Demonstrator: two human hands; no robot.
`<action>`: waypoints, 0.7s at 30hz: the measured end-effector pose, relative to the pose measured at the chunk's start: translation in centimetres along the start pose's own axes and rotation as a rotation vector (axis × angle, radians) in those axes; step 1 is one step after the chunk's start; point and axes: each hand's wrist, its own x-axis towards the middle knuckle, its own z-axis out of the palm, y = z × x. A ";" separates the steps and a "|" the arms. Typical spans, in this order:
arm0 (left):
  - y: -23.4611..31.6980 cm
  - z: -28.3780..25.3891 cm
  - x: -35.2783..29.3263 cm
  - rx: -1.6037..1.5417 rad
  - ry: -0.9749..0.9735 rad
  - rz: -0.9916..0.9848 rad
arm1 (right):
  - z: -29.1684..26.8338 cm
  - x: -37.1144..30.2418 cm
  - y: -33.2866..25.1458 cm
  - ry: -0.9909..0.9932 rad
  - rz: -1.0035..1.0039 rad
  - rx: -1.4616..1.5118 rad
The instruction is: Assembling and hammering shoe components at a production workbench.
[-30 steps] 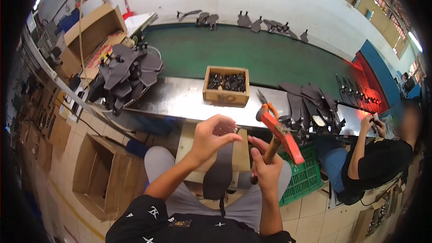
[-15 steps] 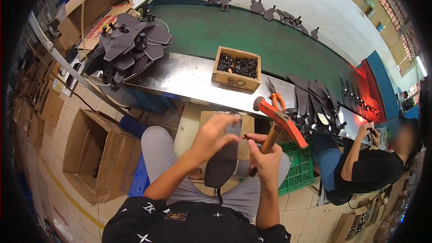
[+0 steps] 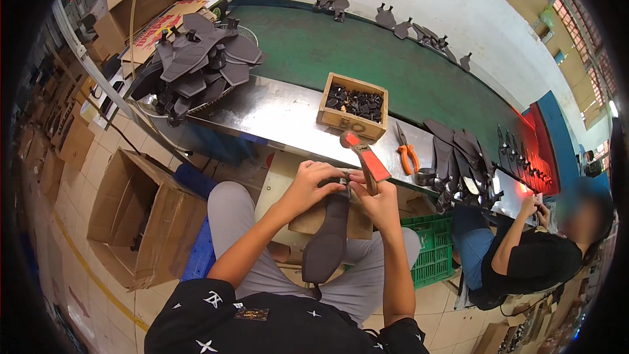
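Observation:
A dark grey paddle-shaped flap [image 3: 325,246] lies lengthwise between my knees, its narrow end pointing away over a wooden board [image 3: 358,225]. At that far end my left hand [image 3: 309,189] is closed, thumb and fingers pinching the narrow tip and a small dark fitting [image 3: 344,181]. My right hand [image 3: 381,207] meets it there, its fingertips pressed to the same tip. The hammer [image 3: 371,162], with a red-and-metal head, stays tucked in my right hand, head pointing up and away. Fingers partly hide the fitting.
Beyond stand a wooden box [image 3: 326,117] of small black parts, orange-handled pliers [image 3: 407,157] and a green belt [image 3: 288,39]. Flaps are heaped at left [image 3: 203,59] and right [image 3: 452,151]. A cardboard box [image 3: 154,223] and a green crate [image 3: 429,242] flank me. A person [image 3: 537,249] works at right.
Both hands have come together at the flap's far end; the left was raised with fingers apart. The small piece pinched in my right hand has reached the tip, and the hammer has swung left.

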 end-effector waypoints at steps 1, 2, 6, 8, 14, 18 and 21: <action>0.1 -0.1 0.0 0.003 -0.001 0.002 | 0.0 -0.1 -0.2 -0.002 -0.019 -0.003; 0.1 0.0 0.1 0.005 -0.003 0.005 | -0.1 -0.1 -0.4 -0.015 -0.070 0.006; 0.1 0.1 0.6 -0.038 0.039 0.078 | -0.6 -0.1 -1.4 -0.073 -0.215 -0.227; 0.2 0.2 0.8 -0.150 0.005 -0.038 | -0.8 0.1 -1.9 -0.100 -0.288 -0.342; 0.8 0.2 0.9 -0.257 0.037 -0.086 | -1.0 -1.4 -4.0 0.001 -0.200 -0.247; 0.8 -0.2 1.1 -0.353 -0.017 -0.191 | -1.4 -5.4 -6.0 -0.006 0.181 -0.077; 0.7 -0.4 1.3 -0.344 -0.066 -0.149 | -1.3 -7.4 -7.0 0.034 0.047 -0.211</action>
